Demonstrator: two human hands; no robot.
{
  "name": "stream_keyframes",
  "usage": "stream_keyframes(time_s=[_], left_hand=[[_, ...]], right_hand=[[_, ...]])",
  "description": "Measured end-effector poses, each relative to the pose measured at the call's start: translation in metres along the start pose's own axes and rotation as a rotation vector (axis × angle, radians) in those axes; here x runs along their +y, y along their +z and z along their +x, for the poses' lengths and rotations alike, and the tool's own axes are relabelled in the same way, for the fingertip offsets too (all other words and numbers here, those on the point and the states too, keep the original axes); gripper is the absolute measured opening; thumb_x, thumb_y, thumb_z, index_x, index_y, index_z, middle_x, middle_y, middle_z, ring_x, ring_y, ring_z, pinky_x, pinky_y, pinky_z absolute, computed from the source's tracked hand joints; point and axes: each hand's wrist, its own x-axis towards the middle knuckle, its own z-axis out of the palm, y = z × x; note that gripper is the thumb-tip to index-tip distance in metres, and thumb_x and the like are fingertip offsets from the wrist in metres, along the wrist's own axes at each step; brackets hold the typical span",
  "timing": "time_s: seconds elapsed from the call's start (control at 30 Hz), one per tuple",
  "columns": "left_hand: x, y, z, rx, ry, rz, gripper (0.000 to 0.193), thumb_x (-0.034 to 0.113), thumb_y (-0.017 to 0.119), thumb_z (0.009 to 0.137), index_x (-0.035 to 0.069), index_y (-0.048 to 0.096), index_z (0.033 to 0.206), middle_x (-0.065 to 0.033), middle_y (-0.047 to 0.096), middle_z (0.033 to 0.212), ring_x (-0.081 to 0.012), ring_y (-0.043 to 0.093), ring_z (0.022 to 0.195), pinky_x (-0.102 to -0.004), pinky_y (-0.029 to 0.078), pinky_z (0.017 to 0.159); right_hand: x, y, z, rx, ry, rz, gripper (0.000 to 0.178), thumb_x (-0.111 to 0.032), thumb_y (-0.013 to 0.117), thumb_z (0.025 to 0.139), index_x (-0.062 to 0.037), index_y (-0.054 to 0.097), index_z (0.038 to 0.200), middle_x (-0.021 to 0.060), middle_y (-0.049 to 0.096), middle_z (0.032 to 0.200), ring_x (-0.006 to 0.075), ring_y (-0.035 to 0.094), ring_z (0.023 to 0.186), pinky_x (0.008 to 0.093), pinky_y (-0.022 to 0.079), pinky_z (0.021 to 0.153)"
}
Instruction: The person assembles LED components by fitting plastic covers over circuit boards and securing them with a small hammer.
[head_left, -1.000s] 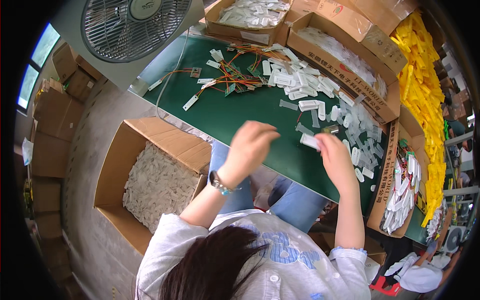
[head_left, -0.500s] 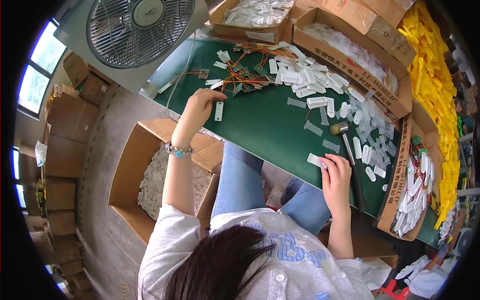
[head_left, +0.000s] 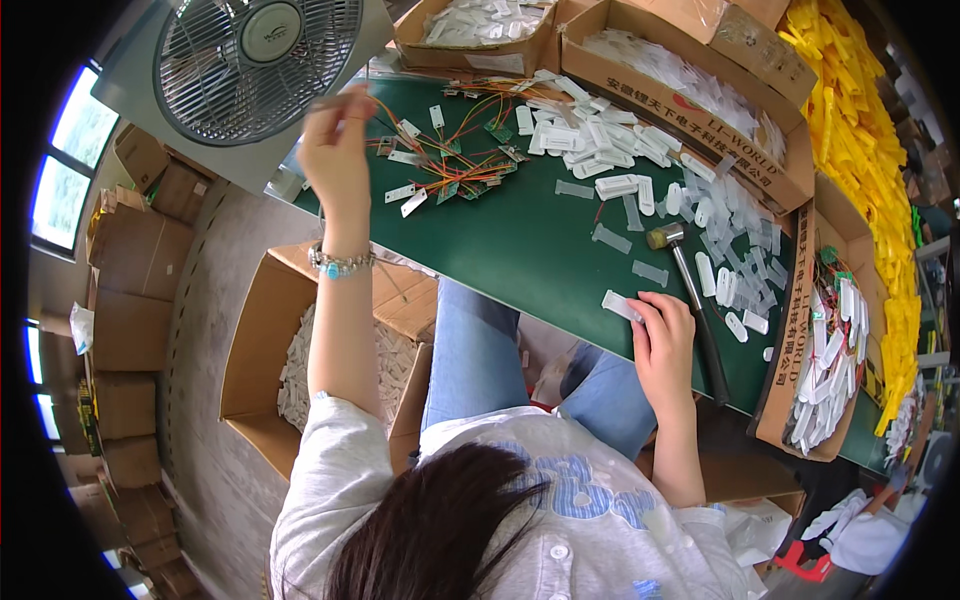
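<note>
My left hand is raised over the table's far-left edge, beside the fan. Its fingertips are smeared by motion, so I cannot tell whether they hold anything; a thin orange-red wire shows close by. To its right lies a tangle of red and orange wires with small green circuit boards and flat white strips. Near the table's front edge my right hand is closed, thumb and fingers on one end of a small whitish plastic case. A hammer with a black handle lies just right of that hand.
White plastic cases are heaped at the back, translucent sleeves at the right. Cardboard boxes of parts line the far and right edges. A fan stands far left; an open carton of white pieces sits on the floor.
My left hand has left the white strip by the wires and moved up and left toward the fan. My right hand keeps its hold on the plastic case. The view has shifted slightly.
</note>
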Motion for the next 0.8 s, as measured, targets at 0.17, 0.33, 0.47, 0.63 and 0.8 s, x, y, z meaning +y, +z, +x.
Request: stream_keyframes(time_s=[0.17,0.33,0.47,0.63,0.8], left_hand=[[0.012,-0.004,0.012,0.059,0.075,-0.013,0.016,0.009,0.065,0.097,-0.001,0.071,0.108,-0.0071,0.072,0.101,-0.0113,0.064,0.09,-0.0258,0.053,0.082],[0.028,0.004,-0.028,-0.055,0.248,0.32,0.008,0.004,0.07,0.091,-0.002,0.072,0.097,-0.0054,0.074,0.098,-0.01,0.063,0.083,-0.0253,0.049,0.072],[0.022,0.008,-0.059,-0.01,0.086,0.168,0.01,0.0,0.072,0.089,-0.003,0.068,0.098,-0.0101,0.074,0.097,-0.0116,0.067,0.078,-0.0257,0.053,0.072],[0.029,0.014,-0.085,0.071,0.078,0.061,0.015,-0.007,0.07,0.088,-0.004,0.066,0.103,-0.0144,0.074,0.097,-0.0179,0.072,0.085,-0.0278,0.057,0.075],[0.058,0.051,-0.133,-0.522,0.366,0.122,0.027,-0.014,0.069,0.071,0.001,0.071,0.093,-0.012,0.073,0.098,-0.0257,0.069,0.087,-0.0343,0.056,0.077]], right_hand=[[0.0,-0.001,0.0,0.014,-0.002,0.007,0.027,0.0,0.067,0.084,-0.0057,0.066,0.11,0.0073,0.062,0.116,0.0295,0.057,0.111,0.0423,0.042,0.092],[-0.001,-0.002,0.001,0.034,-0.027,0.002,0.028,0.0,0.069,0.081,-0.0062,0.067,0.109,0.0068,0.064,0.112,0.0288,0.058,0.107,0.0417,0.043,0.089],[0.003,0.003,-0.003,0.035,-0.033,0.025,0.03,0.001,0.069,0.079,-0.0067,0.067,0.109,0.0055,0.065,0.11,0.0272,0.06,0.103,0.041,0.044,0.087],[0.002,0.003,-0.005,0.051,0.001,0.08,0.035,0.003,0.07,0.078,-0.0049,0.066,0.112,0.0083,0.064,0.11,0.0296,0.06,0.101,0.0422,0.047,0.085],[0.0,0.0,-0.004,0.082,0.033,0.127,0.041,0.006,0.07,0.077,-0.0032,0.063,0.117,0.011,0.064,0.111,0.0323,0.06,0.098,0.0426,0.05,0.084]])
